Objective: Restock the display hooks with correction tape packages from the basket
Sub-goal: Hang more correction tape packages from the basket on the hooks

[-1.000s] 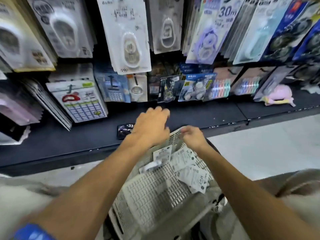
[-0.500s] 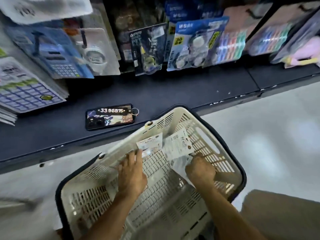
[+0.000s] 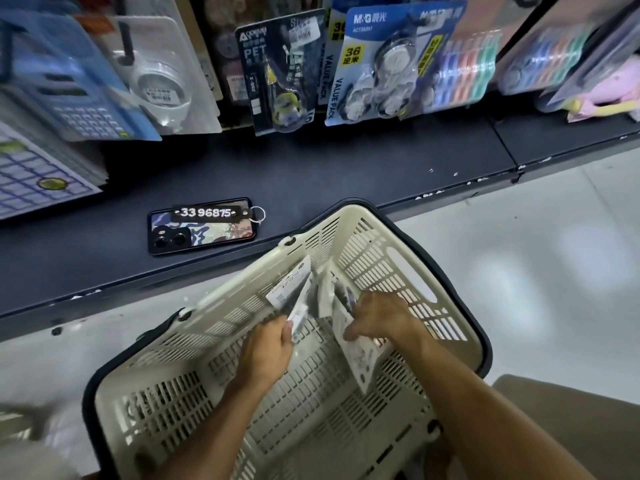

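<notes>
A cream plastic basket (image 3: 384, 237) with a dark rim sits below the shelf, and both my hands are inside it. My left hand (image 3: 266, 351) pinches the lower edge of a white correction tape package (image 3: 292, 282) that stands tilted up. My right hand (image 3: 381, 318) grips other white packages (image 3: 356, 358), one hanging down below the fingers. Blister packs hang on hooks above the shelf, among them a blue value pack of tapes (image 3: 384, 64).
A phone (image 3: 201, 230) with a numbered key tag lies on the dark shelf ledge (image 3: 346, 168) just beyond the basket. Calculator packs (image 3: 69, 84) hang at the left and coloured tape packs (image 3: 467, 71) at the right. Pale floor (image 3: 554, 254) lies to the right.
My view has dropped from the hooks to the basket. Both hands went down into it and have gathered the flat packages, which now stand lifted in my fingers.
</notes>
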Demonstrator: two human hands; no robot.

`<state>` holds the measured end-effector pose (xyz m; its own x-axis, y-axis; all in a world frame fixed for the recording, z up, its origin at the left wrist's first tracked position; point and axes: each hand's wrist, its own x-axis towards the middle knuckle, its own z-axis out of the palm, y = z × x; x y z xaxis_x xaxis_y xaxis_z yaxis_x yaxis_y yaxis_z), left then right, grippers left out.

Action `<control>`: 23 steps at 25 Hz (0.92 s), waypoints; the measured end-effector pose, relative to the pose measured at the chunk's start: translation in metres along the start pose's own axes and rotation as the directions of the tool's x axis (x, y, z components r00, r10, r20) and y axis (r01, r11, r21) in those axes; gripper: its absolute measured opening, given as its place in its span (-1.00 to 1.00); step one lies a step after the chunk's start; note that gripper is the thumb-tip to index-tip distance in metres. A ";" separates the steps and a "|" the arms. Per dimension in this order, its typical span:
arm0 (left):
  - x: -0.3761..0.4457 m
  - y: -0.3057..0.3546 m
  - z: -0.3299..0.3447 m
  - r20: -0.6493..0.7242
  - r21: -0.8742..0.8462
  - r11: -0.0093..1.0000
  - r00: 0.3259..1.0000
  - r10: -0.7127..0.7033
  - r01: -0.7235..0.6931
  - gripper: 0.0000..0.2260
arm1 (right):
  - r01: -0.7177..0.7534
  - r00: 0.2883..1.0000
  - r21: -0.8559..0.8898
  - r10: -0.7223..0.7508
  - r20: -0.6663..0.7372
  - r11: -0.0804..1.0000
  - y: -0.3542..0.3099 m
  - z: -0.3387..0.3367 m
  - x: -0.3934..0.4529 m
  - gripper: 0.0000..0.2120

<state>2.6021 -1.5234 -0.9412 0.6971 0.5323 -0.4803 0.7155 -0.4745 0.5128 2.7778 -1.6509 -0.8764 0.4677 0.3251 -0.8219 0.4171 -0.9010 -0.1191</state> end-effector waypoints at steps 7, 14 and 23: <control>-0.004 0.005 -0.006 0.492 -0.719 0.508 0.863 -0.110 0.475 -0.32 | 0.007 0.998 0.924 0.058 -0.032 0.381 -0.019 0.057 0.004 -0.84; 0.006 0.016 -0.023 0.653 -0.465 0.705 0.745 -0.134 0.535 -0.02 | -0.110 0.992 0.960 0.093 0.089 0.258 -0.015 0.068 0.024 -0.36; 0.019 -0.009 -0.014 0.498 -0.220 0.857 0.808 -0.313 0.467 -0.58 | -0.024 0.940 0.722 -0.231 0.252 0.691 -0.023 0.092 0.020 -0.60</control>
<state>2.6082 -1.4995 -0.9445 0.3620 0.2295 -0.9035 0.9286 -0.0038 0.3710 2.7064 -1.6503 -0.9416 0.1466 0.4415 -0.8852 -0.2857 -0.8378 -0.4652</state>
